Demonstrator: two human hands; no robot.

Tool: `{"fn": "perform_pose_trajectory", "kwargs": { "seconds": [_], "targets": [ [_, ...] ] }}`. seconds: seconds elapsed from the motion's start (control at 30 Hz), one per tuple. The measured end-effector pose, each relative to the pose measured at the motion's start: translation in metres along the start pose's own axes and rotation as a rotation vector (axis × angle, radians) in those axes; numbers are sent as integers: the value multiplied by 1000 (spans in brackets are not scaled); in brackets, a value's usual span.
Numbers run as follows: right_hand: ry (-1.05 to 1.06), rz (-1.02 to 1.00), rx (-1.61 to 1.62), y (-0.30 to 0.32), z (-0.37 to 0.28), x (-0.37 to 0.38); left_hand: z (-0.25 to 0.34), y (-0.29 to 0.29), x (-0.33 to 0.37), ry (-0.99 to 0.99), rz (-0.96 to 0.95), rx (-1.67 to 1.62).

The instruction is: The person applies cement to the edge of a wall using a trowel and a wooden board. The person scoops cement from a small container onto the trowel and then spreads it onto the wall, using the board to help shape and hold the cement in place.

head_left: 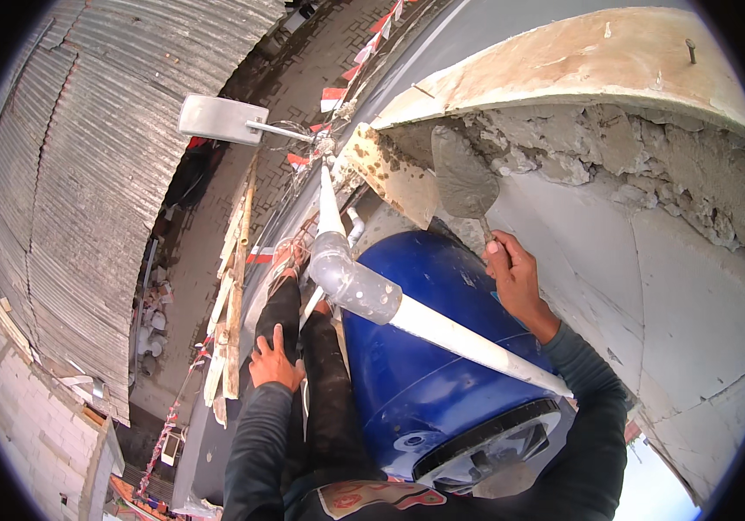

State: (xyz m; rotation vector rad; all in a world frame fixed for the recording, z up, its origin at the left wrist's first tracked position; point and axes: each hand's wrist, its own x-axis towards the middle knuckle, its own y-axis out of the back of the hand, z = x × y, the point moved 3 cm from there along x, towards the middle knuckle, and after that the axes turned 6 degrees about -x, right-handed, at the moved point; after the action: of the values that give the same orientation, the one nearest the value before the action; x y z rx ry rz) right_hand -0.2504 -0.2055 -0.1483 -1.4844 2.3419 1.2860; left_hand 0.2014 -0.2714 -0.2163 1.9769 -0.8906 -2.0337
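My right hand [518,280] is closed round the handle of a trowel [464,174]. The trowel's pointed blade is coated in grey mortar and lies close to the rough mortar band [616,143] below a curved wooden board [581,56]. Beside the blade a small tan board [390,178], spotted with mortar, stands tilted. My left hand [275,363] rests on my dark trouser leg with its fingers spread, holding nothing. Under my right forearm is a large blue tank [442,347].
A white pipe [477,347] with a grey elbow [351,273] crosses in front of the tank. A pale wall [616,260] rises at the right. Left are bamboo and wood strips [235,295], a street lamp [223,120] and a corrugated roof [103,156]; paving [303,69] lies far below.
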Motion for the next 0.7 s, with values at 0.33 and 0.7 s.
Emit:
{"fn": "perform_pose_trajectory", "kwargs": {
  "seconds": [0.33, 0.7],
  "targets": [
    [-240, -604, 164, -78, 23, 71, -12, -8, 0, -26, 49, -25],
    [-381, -495, 580, -20, -2, 55, -15, 0, 7, 33, -13, -76]
  ]
}}
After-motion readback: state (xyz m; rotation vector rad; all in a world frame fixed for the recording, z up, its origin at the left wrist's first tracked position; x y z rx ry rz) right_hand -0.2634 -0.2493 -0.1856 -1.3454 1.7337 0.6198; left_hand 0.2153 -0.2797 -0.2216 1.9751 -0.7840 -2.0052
